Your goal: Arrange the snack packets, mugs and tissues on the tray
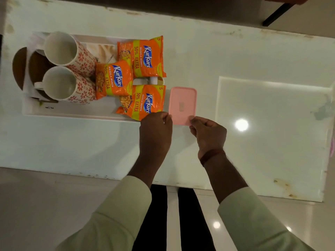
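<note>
Both grips pinching pink lid (183, 105) near edge: left hand (155, 127), right hand (208, 134). It's lying on bench, touching tray (72, 113) right end. Risk: sliding it is nudging the overhanging snack packet (143, 102) off

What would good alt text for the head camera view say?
Two hands, left hand and right hand, pinch the near edge of a flat pink plastic lid on a white marble table. Beside it, a white tray carries three orange snack packets and two floral ceramic mugs.
</note>
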